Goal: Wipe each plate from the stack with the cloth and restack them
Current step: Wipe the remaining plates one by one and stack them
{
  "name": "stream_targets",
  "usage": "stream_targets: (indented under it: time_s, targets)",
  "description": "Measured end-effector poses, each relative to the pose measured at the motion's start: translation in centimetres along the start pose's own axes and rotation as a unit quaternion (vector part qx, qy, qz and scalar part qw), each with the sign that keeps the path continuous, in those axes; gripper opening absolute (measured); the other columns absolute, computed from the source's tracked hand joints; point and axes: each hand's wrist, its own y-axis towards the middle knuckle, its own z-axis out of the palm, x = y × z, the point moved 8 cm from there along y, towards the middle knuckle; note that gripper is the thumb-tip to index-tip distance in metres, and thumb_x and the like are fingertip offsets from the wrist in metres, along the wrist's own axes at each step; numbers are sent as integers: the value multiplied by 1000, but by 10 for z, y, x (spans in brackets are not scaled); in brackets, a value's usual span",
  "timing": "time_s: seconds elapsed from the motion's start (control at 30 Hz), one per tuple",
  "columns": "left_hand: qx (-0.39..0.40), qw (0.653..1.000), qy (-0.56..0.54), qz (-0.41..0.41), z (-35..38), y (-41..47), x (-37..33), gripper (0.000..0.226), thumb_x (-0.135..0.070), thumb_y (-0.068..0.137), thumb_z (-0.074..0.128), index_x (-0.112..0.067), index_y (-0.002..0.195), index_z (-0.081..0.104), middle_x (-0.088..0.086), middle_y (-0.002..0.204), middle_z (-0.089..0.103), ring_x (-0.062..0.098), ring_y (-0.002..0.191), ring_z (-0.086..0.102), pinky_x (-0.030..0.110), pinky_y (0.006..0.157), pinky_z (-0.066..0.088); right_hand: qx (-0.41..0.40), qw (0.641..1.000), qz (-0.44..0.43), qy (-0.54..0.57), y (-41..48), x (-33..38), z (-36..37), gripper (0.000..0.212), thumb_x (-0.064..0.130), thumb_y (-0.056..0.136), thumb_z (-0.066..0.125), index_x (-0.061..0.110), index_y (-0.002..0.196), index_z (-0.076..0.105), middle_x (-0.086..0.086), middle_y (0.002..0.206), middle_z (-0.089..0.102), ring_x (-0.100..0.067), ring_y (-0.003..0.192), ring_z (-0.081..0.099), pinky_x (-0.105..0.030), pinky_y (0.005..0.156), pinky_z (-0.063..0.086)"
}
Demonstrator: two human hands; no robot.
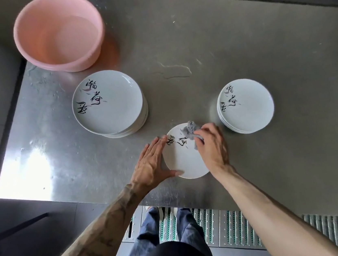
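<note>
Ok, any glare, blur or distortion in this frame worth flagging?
Head view: glare blows out the steel table near its left edge; head view: wide-angle bending curves the table's edges; head view: the cloth and right hand look slightly smeared, while lettering on the left stack is crisp.

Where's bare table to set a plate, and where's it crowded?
Bare: table right of the right stack, and the near-left corner below the left stack. Crowded: between the stacks, where left hand, right hand and cloth work the plate.
</note>
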Motion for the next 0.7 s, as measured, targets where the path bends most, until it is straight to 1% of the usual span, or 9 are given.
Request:
stream_targets:
  time_s: [0.1,0.17,0.2,0.27,0.33,0.4,0.53,0.63,0.7]
  targets:
    - [5,1000,7,1,-1,-1,-2,129,-90,64,66,-33,164,7,-22,166,7,-11,151,-8,16,122,-11,-10,1000,18,-1,-27,-12,-7,13,5,83,75,11,94,77,-7,103,62,-33,95,60,-40,78,55]
    - [8,1000,7,-2,-1,-2,-3,130,-90,63,66,-33,164,7,-22,166,6,-9,152,-7,19,123,-10,-16,999,35,15,-24,-12,-5,15,3,82,75,11,95,77,-8,102,62,-33,94,61,-37,78,54]
    - [12,1000,5,-2,-1,-2,-3,130,-90,63,67,-33,164,7,-22,167,6,-8,152,-7,20,123,-9,-23,998,50,30,-16,-10,-3,16,4,83,74,12,96,77,-7,104,62,-32,95,61,-36,80,52]
    - [11,1000,2,-6,0,-2,-3,131,-89,62,69,-33,164,7,-21,167,7,-7,153,-6,22,124,-7,-8,997,56,52,0,4,7,16,7,86,72,14,100,77,-5,110,61,-30,101,59,-34,85,48]
    - [14,1000,-1,-7,0,-1,-4,131,-88,63,71,-31,164,10,-17,169,10,-4,154,-3,23,124,-6,21,998,22,49,6,25,20,14,11,88,72,13,100,76,-4,111,63,-29,105,58,-35,91,47]
    - [10,1000,-6,-9,-2,-1,-4,131,-86,62,72,-27,164,15,-13,169,16,-1,155,1,25,125,-3,55,997,-23,57,-5,44,32,11,12,89,70,12,98,77,-4,108,64,-29,105,58,-37,94,46]
    - [22,1000,-3,-1,-4,-1,-9,131,-82,61,72,-23,164,14,-12,169,13,6,157,5,34,129,5,98,989,-81,70,-45,49,37,11,12,88,72,15,97,77,2,103,63,-22,97,56,-34,89,49]
    - [18,1000,8,1,-6,-3,-11,130,-75,63,79,-25,165,15,-12,170,13,8,157,5,34,129,5,124,986,-90,68,-44,42,37,12,12,86,75,17,96,78,3,102,64,-22,97,56,-33,88,48]
    - [15,1000,13,-1,-7,-4,-13,130,-75,64,79,-23,165,16,-10,170,15,9,158,7,33,128,4,115,989,-71,64,-28,41,38,13,12,87,74,17,98,78,1,105,65,-26,107,58,-33,92,46]
